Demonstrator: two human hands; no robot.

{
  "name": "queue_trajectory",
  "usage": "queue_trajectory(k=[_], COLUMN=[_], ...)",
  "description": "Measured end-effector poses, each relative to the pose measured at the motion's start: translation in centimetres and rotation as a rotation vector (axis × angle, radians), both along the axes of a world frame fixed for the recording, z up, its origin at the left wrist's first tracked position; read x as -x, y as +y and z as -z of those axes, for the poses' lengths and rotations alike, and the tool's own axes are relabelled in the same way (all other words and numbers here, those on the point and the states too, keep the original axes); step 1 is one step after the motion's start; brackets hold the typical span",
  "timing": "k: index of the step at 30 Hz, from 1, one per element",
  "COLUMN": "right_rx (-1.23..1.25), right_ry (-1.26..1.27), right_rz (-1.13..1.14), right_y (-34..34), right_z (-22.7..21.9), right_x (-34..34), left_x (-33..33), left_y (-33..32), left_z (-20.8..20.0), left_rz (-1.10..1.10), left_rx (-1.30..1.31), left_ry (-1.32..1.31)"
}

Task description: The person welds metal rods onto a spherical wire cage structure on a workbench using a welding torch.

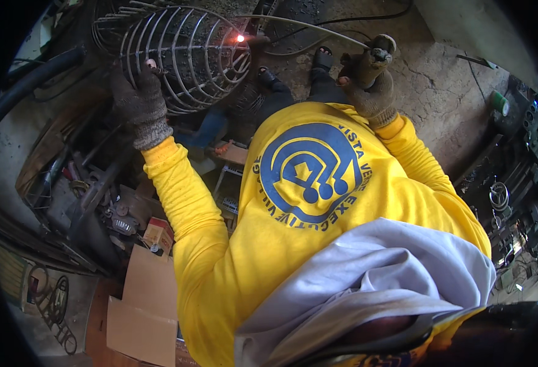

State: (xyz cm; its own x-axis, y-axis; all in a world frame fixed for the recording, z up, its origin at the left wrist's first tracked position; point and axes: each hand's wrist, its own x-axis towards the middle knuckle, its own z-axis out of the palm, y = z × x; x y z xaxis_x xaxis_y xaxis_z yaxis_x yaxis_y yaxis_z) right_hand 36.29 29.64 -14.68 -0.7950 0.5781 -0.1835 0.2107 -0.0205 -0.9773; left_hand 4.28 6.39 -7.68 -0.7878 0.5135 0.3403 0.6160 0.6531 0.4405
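Note:
A rounded cage of welded metal rods (180, 61) lies on its side at the far left, curved bars crossing its rings. My left hand (139, 101), in a worn brown knit glove with a bare fingertip showing, grips its near left edge. At the cage's narrow right end, a small spot (240, 38) glows red-orange. My right hand (370, 92), also gloved, is closed around a dark brown welding electrode holder (380, 50). From the holder a long thin pale rod (306, 25) reaches left, above the glowing spot. Whether its far end touches the cage is unclear.
Black cables (354, 19) trail across the concrete floor (428, 85). My sandalled feet (323, 58) are close to the cage. A cardboard box (140, 306) and piled scrap metal lie at left. A green can (499, 103) and metal parts (532, 128) line the right side.

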Motion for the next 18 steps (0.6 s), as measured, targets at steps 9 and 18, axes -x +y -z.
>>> queue_trajectory(k=[9,18], right_rx=[-0.022,-0.038], right_ry=[-0.052,-0.034], right_rz=[0.15,0.146], right_y=[-0.9,-0.9], right_z=[1.1,1.2], right_x=[-2.8,-2.7], left_x=[-1.1,-2.7], left_y=[1.8,2.7], left_z=[-0.2,-2.6], left_rz=[0.042,0.016], left_rx=[0.042,0.103], left_ry=[0.064,0.195])
